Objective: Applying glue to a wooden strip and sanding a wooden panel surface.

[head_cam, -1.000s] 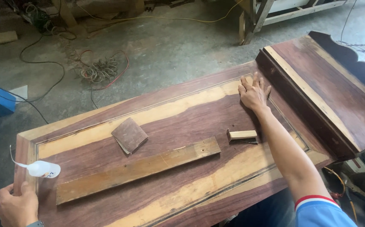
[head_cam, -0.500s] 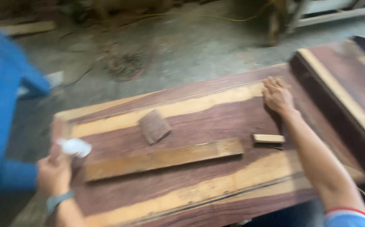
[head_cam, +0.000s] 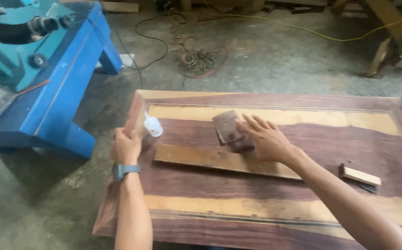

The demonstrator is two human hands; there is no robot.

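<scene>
Your left hand (head_cam: 126,146) is gripping the wooden panel's (head_cam: 275,203) edge, a small white bottle (head_cam: 153,125) just beside it. Your right hand (head_cam: 266,139) is lying flat, fingers spread, touching the sanding block (head_cam: 226,126); a plank (head_cam: 219,159) is lying beneath it.

One package in your view: a small squeeze bottle (head_cam: 152,126) lying on the left end of the wood panel (head_cam: 275,203), just beside your left hand (head_cam: 125,146). Body translucent white, soft-sided, nozzle end toward the panel's far edge. A small label sits on its lower side, with red and blue marks; too small to make out further. No signs or screens show.
</scene>
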